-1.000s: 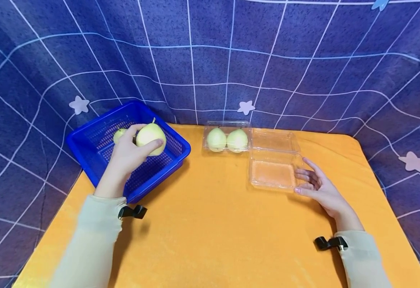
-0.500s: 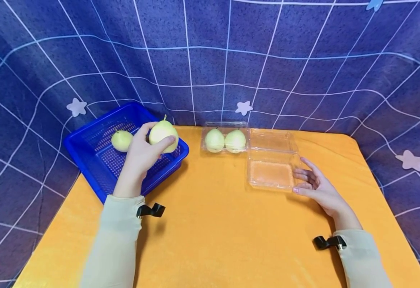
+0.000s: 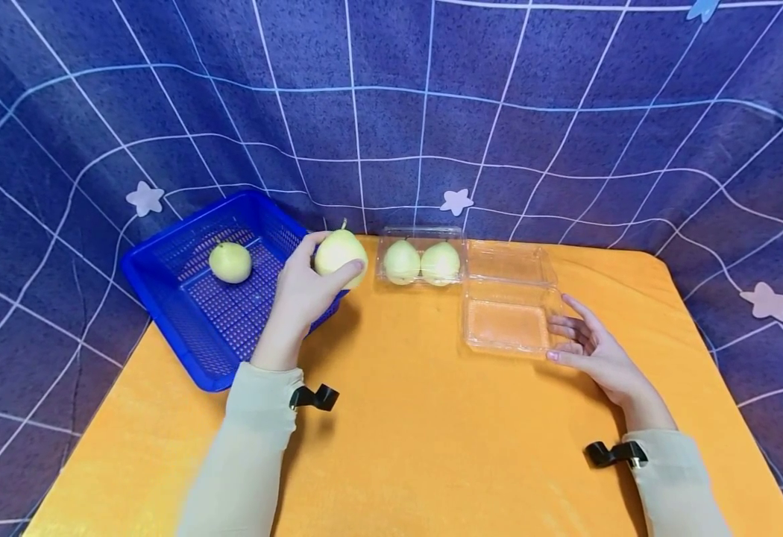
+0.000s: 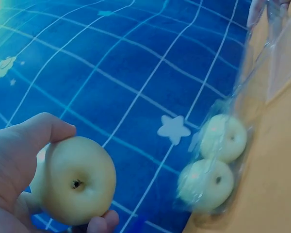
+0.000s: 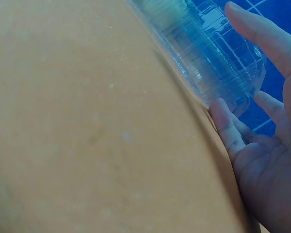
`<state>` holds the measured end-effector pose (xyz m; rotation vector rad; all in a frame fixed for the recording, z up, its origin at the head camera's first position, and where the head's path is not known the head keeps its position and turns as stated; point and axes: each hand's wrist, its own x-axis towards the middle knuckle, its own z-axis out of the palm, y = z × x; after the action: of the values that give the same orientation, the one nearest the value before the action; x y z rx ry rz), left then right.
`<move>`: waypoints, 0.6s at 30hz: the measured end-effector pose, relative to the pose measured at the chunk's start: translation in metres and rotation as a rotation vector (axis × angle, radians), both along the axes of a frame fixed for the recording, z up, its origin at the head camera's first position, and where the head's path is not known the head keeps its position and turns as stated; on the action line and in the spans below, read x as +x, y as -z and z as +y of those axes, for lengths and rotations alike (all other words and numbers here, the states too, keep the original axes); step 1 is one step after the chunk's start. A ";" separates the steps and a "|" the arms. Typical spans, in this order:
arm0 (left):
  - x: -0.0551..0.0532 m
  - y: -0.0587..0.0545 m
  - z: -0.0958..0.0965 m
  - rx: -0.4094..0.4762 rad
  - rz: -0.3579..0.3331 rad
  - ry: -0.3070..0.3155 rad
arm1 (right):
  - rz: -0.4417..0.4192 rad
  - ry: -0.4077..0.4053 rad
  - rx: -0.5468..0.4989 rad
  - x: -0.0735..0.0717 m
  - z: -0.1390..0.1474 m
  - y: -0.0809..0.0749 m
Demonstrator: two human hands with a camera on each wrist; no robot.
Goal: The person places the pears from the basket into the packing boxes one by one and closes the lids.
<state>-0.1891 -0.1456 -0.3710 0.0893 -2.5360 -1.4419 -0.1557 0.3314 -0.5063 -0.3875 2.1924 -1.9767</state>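
Note:
My left hand (image 3: 297, 287) grips a pale green pear (image 3: 340, 257) by its sides, stem up, just past the right side of the blue basket. The left wrist view shows the thumb and fingers around this pear (image 4: 80, 179), its underside facing the camera. On the right, my right hand (image 3: 599, 358) is at the end of an open clear plastic clamshell box (image 3: 507, 328), fingers loosely bent and fingertips right at its edge. The right wrist view shows those fingers (image 5: 223, 121) beside the box's corner. Another pear (image 3: 230, 262) lies in the basket.
A blue perforated basket (image 3: 163, 317) stands at the left. At the back middle, a second clear box (image 3: 425, 233) encloses two pears (image 3: 402, 262), close beside the open box's raised lid. A blue gridded curtain (image 3: 391, 119) hangs behind the orange-covered table (image 3: 418, 432).
My left hand has carried the pear rightward from over the basket, uncovering the pear inside it. My right hand and the open box have stayed in place.

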 end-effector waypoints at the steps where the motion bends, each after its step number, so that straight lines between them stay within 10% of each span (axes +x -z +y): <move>1: 0.000 0.001 0.004 -0.007 0.004 0.001 | 0.000 0.001 -0.001 0.000 0.000 0.000; 18: -0.006 0.023 0.054 -0.078 0.040 0.047 | -0.002 -0.001 0.004 0.001 0.000 -0.002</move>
<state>-0.1949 -0.0916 -0.3936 -0.0113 -2.5744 -1.3459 -0.1552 0.3310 -0.5048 -0.3865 2.1937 -1.9715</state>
